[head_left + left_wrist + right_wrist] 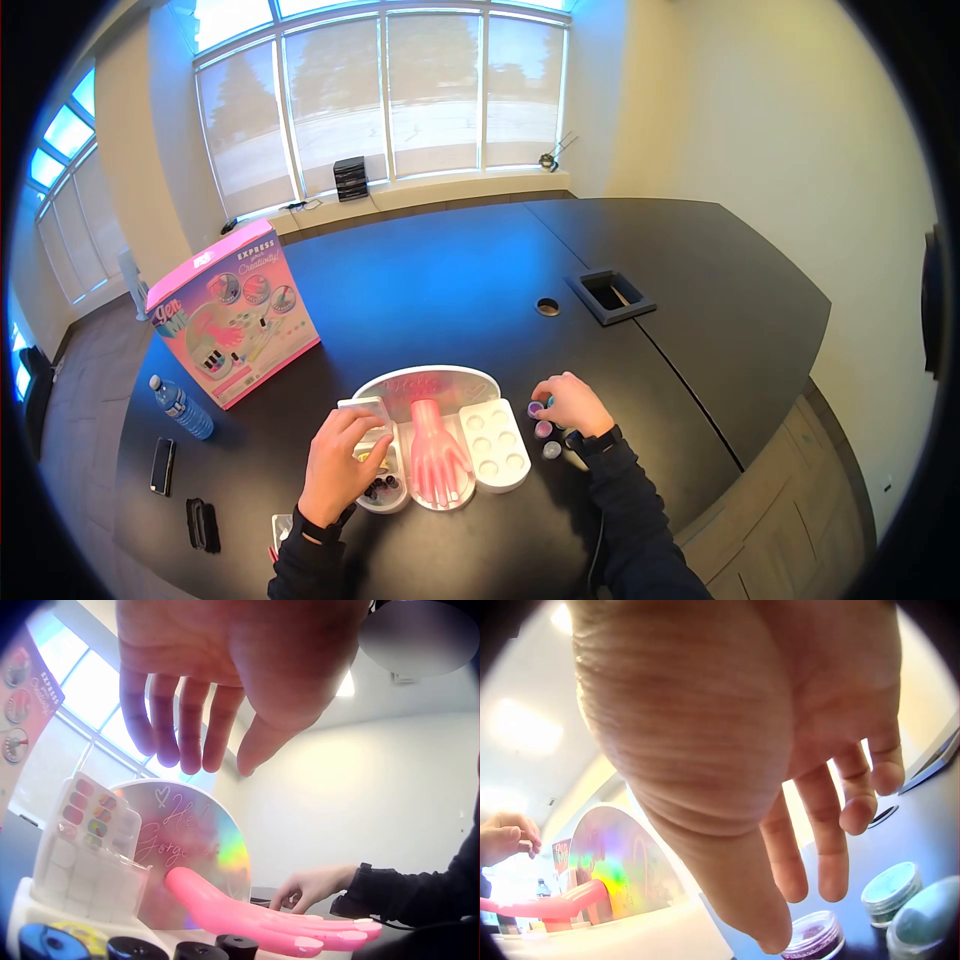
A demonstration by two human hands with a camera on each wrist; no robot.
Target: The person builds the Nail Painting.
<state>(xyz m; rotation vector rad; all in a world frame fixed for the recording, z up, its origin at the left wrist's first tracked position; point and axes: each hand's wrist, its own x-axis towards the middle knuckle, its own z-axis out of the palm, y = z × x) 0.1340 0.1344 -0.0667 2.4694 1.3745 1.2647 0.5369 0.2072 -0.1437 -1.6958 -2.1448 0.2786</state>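
Note:
My left hand [340,465] hovers over the left side tray [385,505] of a white nail-art stand, its fingers loosely bent and holding nothing. Small black-capped bottles [202,951] and a sheet of nail stickers [94,814] sit in that tray. A pink model hand [432,450] lies palm down in the stand's middle, before the shiny backboard [199,817]. To its right is a white tray with round wells [496,443]. My right hand [578,403] reaches over small round pots, thumb tip right at the lid of a purple glitter pot [815,936]. Teal pots [892,891] stand beside it.
A pink product box [235,315] stands at the back left, with a water bottle [182,408], a phone [162,466] and a black case [202,525] nearer on the dark table [430,260]. A table socket opening [611,295] lies beyond the right hand.

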